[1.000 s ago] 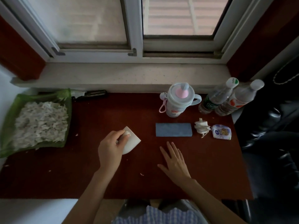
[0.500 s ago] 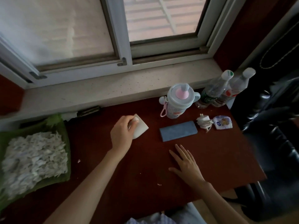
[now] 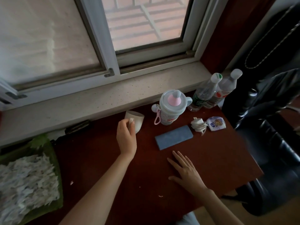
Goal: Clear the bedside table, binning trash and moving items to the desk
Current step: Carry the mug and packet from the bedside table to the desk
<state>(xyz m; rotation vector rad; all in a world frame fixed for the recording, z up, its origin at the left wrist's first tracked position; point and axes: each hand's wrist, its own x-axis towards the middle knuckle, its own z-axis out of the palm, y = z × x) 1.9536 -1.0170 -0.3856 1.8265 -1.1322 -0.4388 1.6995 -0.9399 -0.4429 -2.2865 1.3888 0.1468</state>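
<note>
Your white paper cup (image 3: 136, 121) is tilted, mouth toward the window, pinched at the rim near the desk's back edge. On the red-brown desk (image 3: 219, 159) lie a blue flat case (image 3: 173, 139), a white charger (image 3: 198, 125) with wound cord, and a small tissue pack (image 3: 216, 123) just beside it.

Matt dark-red table (image 3: 211, 159), speckled stone sill (image 3: 81, 104) (rough), clear plastic bottles (image 3: 206, 93)

My single head-worn view looks steeply down and forward, close over the worktop (image 3: 211, 159), toward the window (image 3: 146, 30).
</note>
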